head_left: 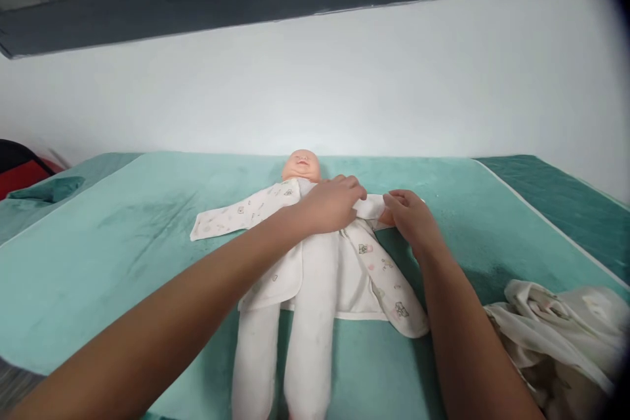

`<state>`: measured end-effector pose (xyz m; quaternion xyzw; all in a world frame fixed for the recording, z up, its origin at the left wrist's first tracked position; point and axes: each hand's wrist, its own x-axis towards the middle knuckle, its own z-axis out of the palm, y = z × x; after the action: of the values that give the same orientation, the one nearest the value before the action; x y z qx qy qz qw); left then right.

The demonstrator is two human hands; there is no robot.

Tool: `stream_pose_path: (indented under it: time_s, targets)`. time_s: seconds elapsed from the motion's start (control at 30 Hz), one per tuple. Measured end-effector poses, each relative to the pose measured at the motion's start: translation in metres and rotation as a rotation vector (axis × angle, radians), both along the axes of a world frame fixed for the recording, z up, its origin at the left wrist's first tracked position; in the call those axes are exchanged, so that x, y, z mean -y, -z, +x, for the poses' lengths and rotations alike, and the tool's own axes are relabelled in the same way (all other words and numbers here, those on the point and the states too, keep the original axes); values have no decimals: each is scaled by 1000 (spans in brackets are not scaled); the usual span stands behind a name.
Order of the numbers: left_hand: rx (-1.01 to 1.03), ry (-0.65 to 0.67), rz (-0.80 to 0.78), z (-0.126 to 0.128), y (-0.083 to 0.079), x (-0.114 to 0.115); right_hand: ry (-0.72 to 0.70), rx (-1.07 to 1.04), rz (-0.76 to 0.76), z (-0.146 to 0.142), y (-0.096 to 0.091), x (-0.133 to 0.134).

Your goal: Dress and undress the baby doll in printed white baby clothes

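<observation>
A baby doll (pixel 302 163) lies on its back, its head toward the wall, in white leggings (pixel 314 328). A white printed baby jacket (pixel 275 207) is spread open on it. One sleeve stretches out to the left, and the right front panel (pixel 391 275) hangs folded aside. My left hand (pixel 335 205) is across the doll's chest, fingers curled on the sleeve at the shoulder. Farther out on that sleeve, my right hand (pixel 411 218) is closed around its cuff end and the doll's hand, which is partly hidden by my fingers.
Under the doll is a light green plush cover (pixel 123 243) with pale edging, over darker green fabric (pixel 556 190). A crumpled cream cloth (pixel 556 335) lies at the lower right. Behind stands a white wall (pixel 315 85) below a dark window frame (pixel 147 10). Something red and black (pixel 20 167) sits far left.
</observation>
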<state>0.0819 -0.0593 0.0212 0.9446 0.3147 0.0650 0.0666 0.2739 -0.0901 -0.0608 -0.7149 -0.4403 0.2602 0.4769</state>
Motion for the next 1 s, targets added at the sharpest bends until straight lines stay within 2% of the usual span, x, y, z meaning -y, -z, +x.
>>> stream_pose_path:
  time_s: [0.07,0.13,0.2,0.23,0.27,0.3,0.37,0.4,0.43,0.47,0.53,0.6,0.73,0.83,1.0]
  targets:
    - [-202,62,113,17,9,-6,28,-107,31,1,-2,1]
    - [-294,68,168,33,19,-11,97,-128,116,0,-7,6]
    - [-325,52,152,45,26,-17,180,-5,263,-5,-18,16]
    - [-332,42,127,50,28,-19,176,66,338,-9,-24,23]
    - [-335,31,102,52,28,-22,103,115,387,-14,-30,30]
    - [-326,18,85,53,27,-25,-43,137,397,-20,-35,36]
    - [-255,-30,99,50,20,-29,-426,173,305,-34,-40,47]
    - [-201,-64,119,46,16,-31,-565,237,238,-41,-39,49]
    - [-144,-98,142,41,11,-31,-629,337,175,-48,-37,50]
    - [-90,-122,166,36,6,-31,-621,452,114,-54,-33,50]
    - [-20,-139,202,27,-3,-28,-518,644,0,-63,-23,47]
    - [-7,-119,221,20,-8,-23,-467,738,-89,-67,-14,43]
    - [-20,-88,252,14,-9,-14,-449,781,-52,-65,-6,39]
    - [14,-31,228,13,-7,-11,-418,700,22,-62,-4,35]
    - [106,51,152,9,-10,-8,-302,205,157,-50,-7,22]
